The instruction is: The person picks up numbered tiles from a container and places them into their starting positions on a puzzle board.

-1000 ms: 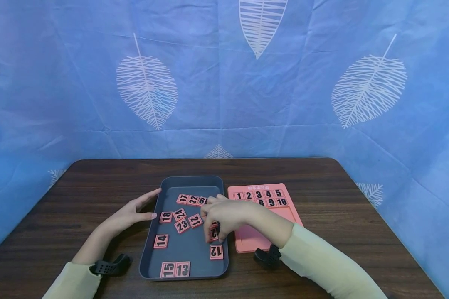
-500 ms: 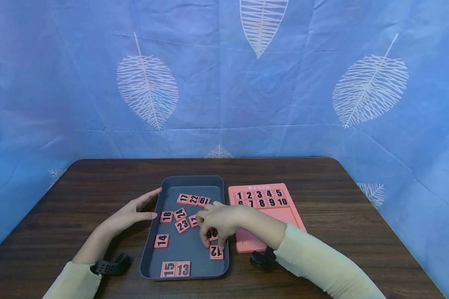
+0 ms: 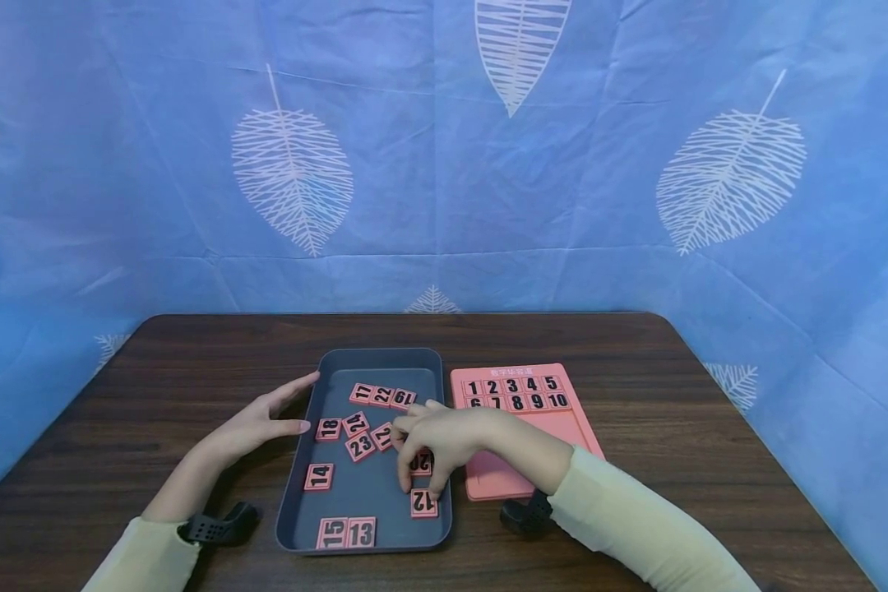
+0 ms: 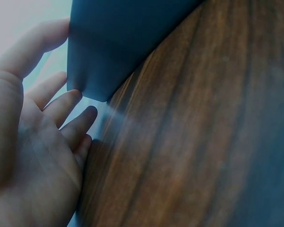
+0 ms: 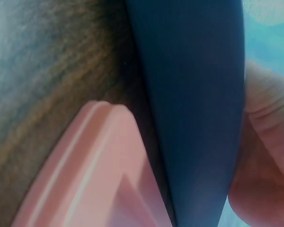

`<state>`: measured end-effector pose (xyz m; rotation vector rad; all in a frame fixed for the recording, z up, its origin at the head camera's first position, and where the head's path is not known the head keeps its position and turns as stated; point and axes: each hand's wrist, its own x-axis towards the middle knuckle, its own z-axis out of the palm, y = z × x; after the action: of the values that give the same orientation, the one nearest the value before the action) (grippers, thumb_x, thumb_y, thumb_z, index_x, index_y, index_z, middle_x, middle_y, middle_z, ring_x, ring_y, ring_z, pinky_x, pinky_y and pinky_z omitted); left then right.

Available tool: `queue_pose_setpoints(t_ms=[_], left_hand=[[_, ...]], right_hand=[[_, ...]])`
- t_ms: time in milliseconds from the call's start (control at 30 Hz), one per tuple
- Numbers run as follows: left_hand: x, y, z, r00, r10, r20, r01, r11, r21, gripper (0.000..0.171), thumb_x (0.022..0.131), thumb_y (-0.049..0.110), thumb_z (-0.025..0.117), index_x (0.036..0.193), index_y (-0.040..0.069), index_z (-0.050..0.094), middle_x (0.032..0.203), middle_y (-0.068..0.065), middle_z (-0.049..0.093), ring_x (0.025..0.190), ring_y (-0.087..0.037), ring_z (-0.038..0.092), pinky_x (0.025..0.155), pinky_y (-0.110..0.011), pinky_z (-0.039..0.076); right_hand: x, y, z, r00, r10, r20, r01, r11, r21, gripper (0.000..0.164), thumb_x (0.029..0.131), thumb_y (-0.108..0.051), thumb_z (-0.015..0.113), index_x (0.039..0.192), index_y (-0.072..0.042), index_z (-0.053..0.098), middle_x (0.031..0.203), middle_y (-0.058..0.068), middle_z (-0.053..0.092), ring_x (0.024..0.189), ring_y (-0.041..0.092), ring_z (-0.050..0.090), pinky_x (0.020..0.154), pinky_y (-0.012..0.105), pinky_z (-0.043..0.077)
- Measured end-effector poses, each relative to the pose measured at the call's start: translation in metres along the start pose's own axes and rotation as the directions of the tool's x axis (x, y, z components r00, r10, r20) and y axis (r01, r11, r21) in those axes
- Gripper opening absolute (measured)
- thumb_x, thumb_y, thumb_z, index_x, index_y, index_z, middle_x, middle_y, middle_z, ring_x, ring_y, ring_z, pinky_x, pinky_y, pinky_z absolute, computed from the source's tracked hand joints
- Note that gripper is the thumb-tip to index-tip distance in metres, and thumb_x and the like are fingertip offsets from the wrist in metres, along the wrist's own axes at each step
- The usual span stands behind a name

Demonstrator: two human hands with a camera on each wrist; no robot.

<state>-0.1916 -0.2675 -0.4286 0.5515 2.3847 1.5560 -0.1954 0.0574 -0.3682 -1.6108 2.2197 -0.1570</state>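
Observation:
A dark blue-grey tray (image 3: 373,493) holds several pink number tiles with black digits. At its left rim, my left hand (image 3: 255,423) spreads its thumb and fingers against the side. The left wrist view shows that hand's fingertips (image 4: 75,94) by the tray's corner. Over the right part of the tray is my right hand (image 3: 440,440), its fingers bent down. Its thumb and a finger pinch the upper end of the tile marked 12 (image 3: 424,504). The tile marked 20 (image 3: 420,464) shows partly under the palm. In the right wrist view the tray wall (image 5: 199,104) hides the fingertips.
Right of the tray lies a pink puzzle board (image 3: 492,477) with tiles 1 to 10 in its top rows, partly covered by my right forearm. Tiles 15 (image 3: 332,534) and 13 (image 3: 361,533) lie at the tray's near end. A blue leaf-patterned cloth (image 3: 444,181) hangs behind the wooden table (image 3: 673,427).
My right hand has moved toward the near end of the tray, from the tile marked 20 to the tile marked 12, which has shifted slightly left and nearer. My left hand stays put.

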Motion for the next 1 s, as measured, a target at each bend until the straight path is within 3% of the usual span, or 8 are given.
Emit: queue_pose_setpoints(t_ms=[433, 667, 1000], left_hand=[[0.0001, 0.0003, 0.002, 1.0, 0.008, 0.002, -0.009, 1.0, 0.005, 0.072, 0.092, 0.02, 0.065, 0.153, 0.014, 0.026, 0.155, -0.019, 0.02, 0.14, -0.046, 0.011, 0.101, -0.071, 0.016], [0.0, 0.0014, 0.0016, 1.0, 0.002, 0.001, -0.002, 1.0, 0.0, 0.073, 0.092, 0.02, 0.065, 0.153, 0.014, 0.026, 0.155, -0.019, 0.019, 0.14, -0.045, 0.011, 0.101, -0.071, 0.016], [0.0001, 0.001, 0.0015, 1.0, -0.003, 0.003, 0.003, 1.0, -0.007, 0.072, 0.092, 0.021, 0.065, 0.153, 0.015, 0.026, 0.156, -0.019, 0.019, 0.14, -0.045, 0.01, 0.101, -0.071, 0.015]], right_hand=[[-0.0026, -0.0061, -0.0025, 0.997, 0.036, 0.069, -0.036, 0.999, 0.007, 0.039, 0.069, -0.013, 0.082, 0.093, -0.041, 0.071, 0.104, -0.017, 0.042, 0.088, 0.006, 0.032, 0.073, 0.026, 0.022], [-0.0011, -0.0067, -0.0027, 0.997, 0.041, 0.069, -0.042, 0.999, 0.004, 0.025, 0.072, -0.029, 0.085, 0.09, -0.04, 0.071, 0.103, -0.018, 0.043, 0.088, 0.005, 0.032, 0.073, 0.024, 0.022], [-0.0016, -0.0039, 0.0055, 0.999, 0.0, -0.043, -0.002, 0.999, -0.043, 0.017, 0.07, -0.043, 0.083, 0.081, -0.037, 0.071, 0.095, -0.015, 0.043, 0.088, 0.005, 0.033, 0.071, 0.023, 0.023]])
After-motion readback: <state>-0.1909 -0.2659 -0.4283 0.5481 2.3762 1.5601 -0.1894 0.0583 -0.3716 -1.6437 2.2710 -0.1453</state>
